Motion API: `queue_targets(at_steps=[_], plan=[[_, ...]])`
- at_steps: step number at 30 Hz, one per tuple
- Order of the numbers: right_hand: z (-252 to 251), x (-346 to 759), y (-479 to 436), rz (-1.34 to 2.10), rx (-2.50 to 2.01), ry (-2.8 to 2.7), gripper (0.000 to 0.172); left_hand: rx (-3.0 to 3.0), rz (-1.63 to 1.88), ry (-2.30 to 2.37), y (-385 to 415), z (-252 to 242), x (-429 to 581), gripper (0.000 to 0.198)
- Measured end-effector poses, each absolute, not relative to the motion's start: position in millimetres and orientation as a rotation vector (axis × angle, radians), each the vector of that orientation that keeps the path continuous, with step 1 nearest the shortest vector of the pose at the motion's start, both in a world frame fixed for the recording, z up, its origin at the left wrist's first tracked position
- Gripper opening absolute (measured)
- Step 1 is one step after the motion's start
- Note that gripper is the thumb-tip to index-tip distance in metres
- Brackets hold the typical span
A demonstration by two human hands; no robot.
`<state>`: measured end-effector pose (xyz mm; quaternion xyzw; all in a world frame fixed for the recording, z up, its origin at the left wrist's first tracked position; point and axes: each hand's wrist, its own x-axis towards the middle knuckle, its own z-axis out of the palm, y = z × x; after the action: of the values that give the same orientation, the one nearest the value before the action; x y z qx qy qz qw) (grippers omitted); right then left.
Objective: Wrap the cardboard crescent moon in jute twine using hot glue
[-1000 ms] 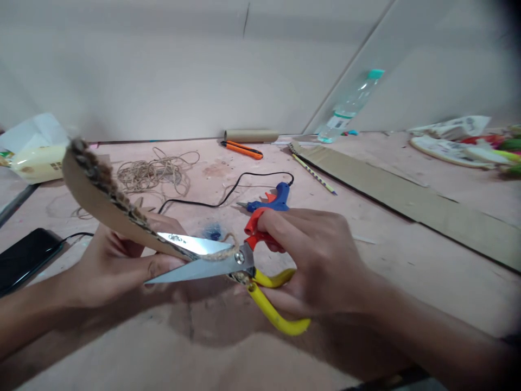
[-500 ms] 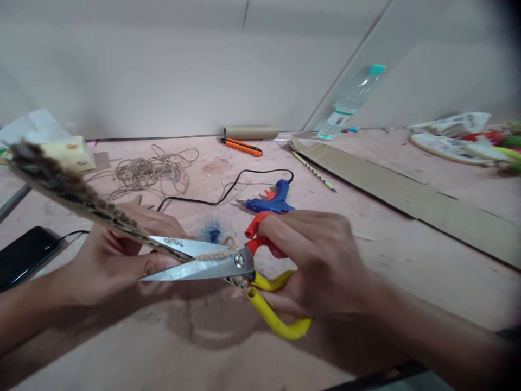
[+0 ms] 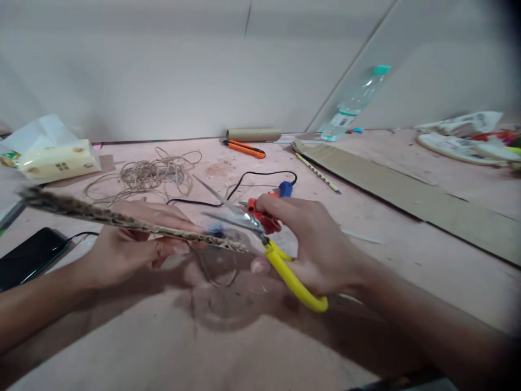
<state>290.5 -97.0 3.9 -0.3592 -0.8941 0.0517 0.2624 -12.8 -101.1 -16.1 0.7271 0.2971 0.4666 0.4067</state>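
My left hand [image 3: 138, 239] grips a long, thin brown piece with a rough, fuzzy edge [image 3: 122, 220], seen nearly edge-on and slanting down to the right. Below its right part hangs a loop of thin twine [image 3: 220, 282]. My right hand [image 3: 313, 244] is closed on scissors with red and yellow handles [image 3: 291, 279]. The blades are parted, point up to the left, and sit just above the brown piece's right end. A blue glue gun [image 3: 285, 189] lies behind my right hand, mostly hidden by it.
Tangled twine [image 3: 152, 174], a tissue pack [image 3: 61, 163] and a black phone [image 3: 32, 258] lie left. Behind are an orange cutter [image 3: 246, 149] and a cardboard tube [image 3: 254, 134]. Rightward are a pencil [image 3: 317, 172], a cardboard strip [image 3: 391, 190] and a bottle [image 3: 354, 108].
The scissors have moved off the brown piece, and their blades have turned upward. The brown piece has tilted flatter, its left end lower. A twine loop now hangs under it.
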Motion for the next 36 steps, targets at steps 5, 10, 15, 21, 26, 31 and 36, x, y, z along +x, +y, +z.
queue_targets(at_steps=[5,10,15,21,26,31,36], plan=[[8.5,291.8,-94.8,0.101,-1.063,-2.495,0.040,1.825,1.176,0.832,-101.0,-22.5,-17.5,0.006],[9.5,291.2,-101.6,-0.087,-1.005,-2.520,0.030,1.966,1.137,0.822,-100.9,-12.6,-17.3,0.023],[7.8,288.7,-103.3,-0.231,-0.969,-2.484,0.029,1.987,1.135,0.822,-104.3,-11.0,-17.9,0.021],[6.8,289.4,-105.0,-0.238,-0.958,-2.481,0.029,1.953,1.192,0.686,-103.0,-12.4,-15.6,0.023],[8.8,291.0,-104.9,-0.139,-1.019,-2.496,0.032,1.949,1.191,0.688,-102.6,-11.4,-17.4,0.026],[9.3,291.3,-104.7,-0.164,-1.019,-2.497,0.034,1.923,1.218,0.727,-106.1,-17.1,-20.0,0.032],[8.4,289.5,-104.9,-0.220,-0.959,-2.486,0.033,1.911,1.248,0.720,-107.3,-16.0,-17.9,0.031]])
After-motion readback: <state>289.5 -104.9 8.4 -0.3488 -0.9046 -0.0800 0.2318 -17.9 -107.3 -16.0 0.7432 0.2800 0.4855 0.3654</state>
